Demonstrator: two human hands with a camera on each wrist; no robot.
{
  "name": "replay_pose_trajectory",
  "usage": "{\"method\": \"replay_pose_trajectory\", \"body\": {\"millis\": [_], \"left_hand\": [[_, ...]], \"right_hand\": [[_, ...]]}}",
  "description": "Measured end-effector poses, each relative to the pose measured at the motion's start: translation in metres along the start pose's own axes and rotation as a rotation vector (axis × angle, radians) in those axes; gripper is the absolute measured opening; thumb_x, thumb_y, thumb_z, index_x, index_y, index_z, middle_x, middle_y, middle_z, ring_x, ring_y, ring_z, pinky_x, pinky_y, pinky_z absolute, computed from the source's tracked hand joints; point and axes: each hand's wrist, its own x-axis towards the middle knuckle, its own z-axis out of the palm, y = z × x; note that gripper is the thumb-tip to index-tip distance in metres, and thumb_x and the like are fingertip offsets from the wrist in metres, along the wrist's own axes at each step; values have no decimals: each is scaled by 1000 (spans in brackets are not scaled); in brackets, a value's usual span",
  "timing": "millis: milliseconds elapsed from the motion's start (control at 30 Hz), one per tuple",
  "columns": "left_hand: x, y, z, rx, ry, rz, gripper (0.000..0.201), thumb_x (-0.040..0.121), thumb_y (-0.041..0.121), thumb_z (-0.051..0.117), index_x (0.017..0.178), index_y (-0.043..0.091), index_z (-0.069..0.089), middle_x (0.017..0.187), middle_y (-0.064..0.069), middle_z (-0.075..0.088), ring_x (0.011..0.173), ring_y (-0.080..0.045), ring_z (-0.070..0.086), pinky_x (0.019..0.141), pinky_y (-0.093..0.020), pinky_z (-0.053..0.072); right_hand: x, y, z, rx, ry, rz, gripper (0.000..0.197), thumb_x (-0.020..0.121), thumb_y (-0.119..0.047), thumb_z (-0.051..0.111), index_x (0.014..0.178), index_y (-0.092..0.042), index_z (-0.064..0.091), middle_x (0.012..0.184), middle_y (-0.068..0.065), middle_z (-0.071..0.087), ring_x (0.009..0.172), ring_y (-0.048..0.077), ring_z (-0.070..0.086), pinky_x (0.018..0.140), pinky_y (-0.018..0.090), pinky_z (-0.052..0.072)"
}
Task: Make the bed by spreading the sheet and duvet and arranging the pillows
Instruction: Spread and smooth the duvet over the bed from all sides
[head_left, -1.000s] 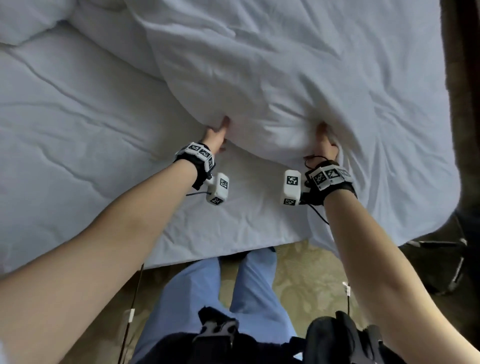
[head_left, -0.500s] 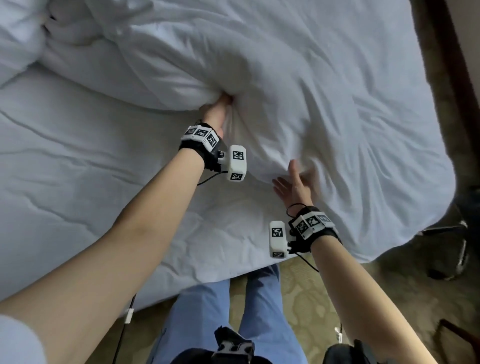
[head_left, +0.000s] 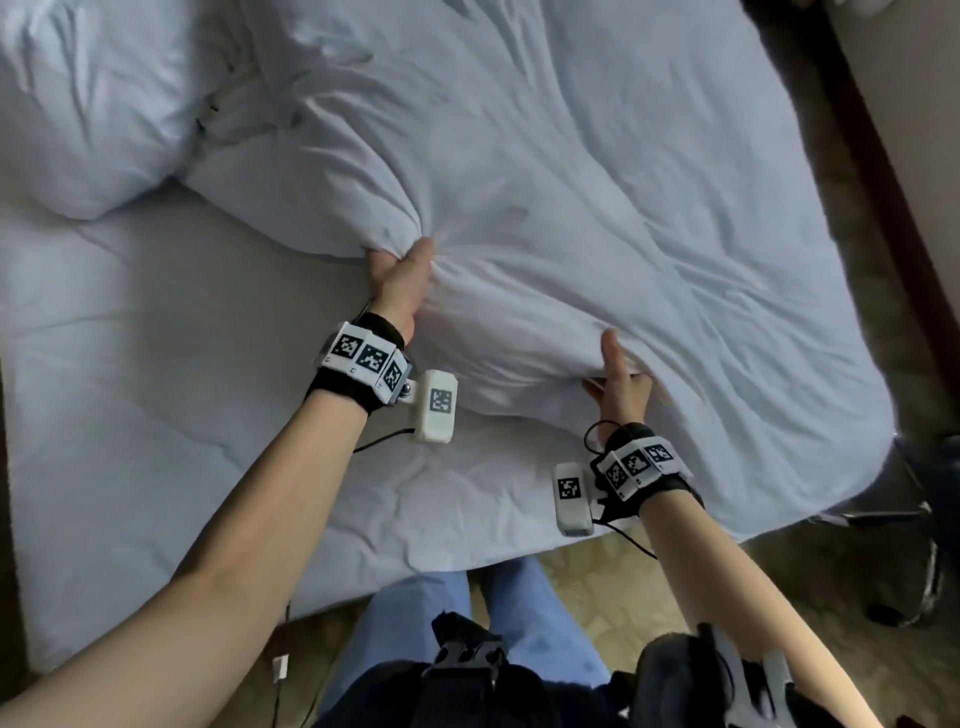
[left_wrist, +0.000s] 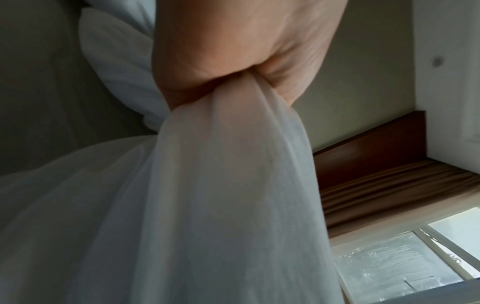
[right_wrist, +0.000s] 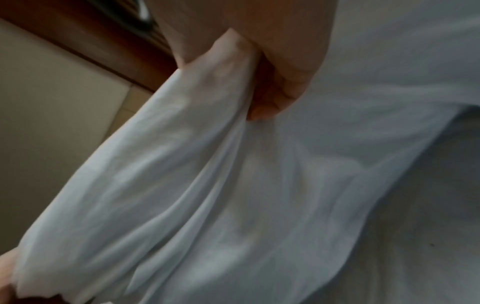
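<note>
Duvet (head_left: 571, 171) gripped by left hand (head_left: 397, 280) and right hand (head_left: 618, 387); pillow (head_left: 78, 104) beside.

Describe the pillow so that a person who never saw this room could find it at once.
Start from the bed, which fills most of the head view. The pillow lies at its far left corner, beside the bunched duvet that both hands are gripping. Unlike the duvet, it is a separate plump cushion with a rounded edge, and no hand touches it.
</note>
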Motion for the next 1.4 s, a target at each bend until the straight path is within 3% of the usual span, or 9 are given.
{"method": "replay_pose_trajectory", "body": {"millis": [200, 333, 467, 633, 733, 867, 933, 1133, 1400], "left_hand": [[-48, 10, -46, -41, 47, 66, 19, 88, -3, 54, 95, 14, 54, 89, 4, 61, 61, 7, 62, 56, -9, 48], [-78, 4, -75, -26, 122, 113, 31, 84, -4, 57, 115, 3, 56, 110, -4, 62, 93, -10, 61, 65, -6, 49], [-102, 0, -98, 35, 163, 115, 18, 82, -3, 60, 78, 14, 54, 83, 5, 62, 69, -2, 58, 53, -6, 46], [-110, 19, -89, 86, 85, 111, 26, 84, 8, 61, 73, 20, 41, 78, 8, 51, 78, -12, 52, 60, -14, 43], [-105, 36, -62, 102, -9, 135, 23, 84, 11, 62, 76, 19, 42, 82, 6, 51, 89, -16, 53, 75, -25, 45], [-93, 48, -24, -1, -147, 92, 29, 79, 22, 68, 93, 15, 44, 105, -4, 57, 105, -21, 56, 90, -32, 45], [-86, 49, -11, -115, -222, 102, 35, 72, 27, 69, 98, 15, 50, 112, -7, 59, 105, -18, 57, 91, -30, 46], [-48, 7, 10, 374, -394, 198, 45, 84, 17, 68, 126, 13, 53, 133, -5, 54, 127, -18, 47, 106, -27, 34], [-21, -82, 41, 618, -313, -226, 71, 90, 21, 63, 146, 3, 25, 146, -16, 39, 133, -27, 40, 107, -31, 34]], "right_hand": [[-26, -4, -4, -293, -101, 17, 29, 84, -34, 67, 77, -8, 56, 80, 5, 59, 70, 18, 60, 54, 23, 52], [-46, -4, -9, -685, -203, -111, 38, 84, -35, 65, 65, -4, 53, 60, 9, 51, 53, 21, 48, 54, 29, 41], [-84, 1, -6, -768, -425, -493, 38, 75, -22, 74, 100, -9, 48, 81, 4, 51, 68, 14, 49, 59, 19, 41], [-118, 4, 14, -1219, -908, -906, 122, 57, -58, 78, 151, -22, 8, 143, 18, 25, 134, 31, 27, 110, 41, 28], [-120, 2, 33, -1291, -733, -923, 131, 57, -55, 80, 151, -9, 1, 147, 22, 21, 137, 37, 24, 108, 46, 30], [-86, -46, 46, -1211, -520, -1072, 40, 75, -15, 59, 113, -6, 48, 103, 20, 60, 96, 41, 57, 69, 36, 39], [-62, -82, 45, -1185, -468, -1076, 15, 74, -7, 52, 86, -12, 44, 86, 19, 62, 83, 41, 57, 61, 31, 31], [21, -172, 27, -1134, -175, -914, 18, 72, -10, 53, 89, -10, 53, 87, 13, 62, 85, 35, 58, 64, 29, 36], [100, -202, 43, -1290, -120, -813, 26, 73, -9, 50, 97, -15, 56, 104, 12, 64, 96, 35, 60, 72, 32, 42]]}}
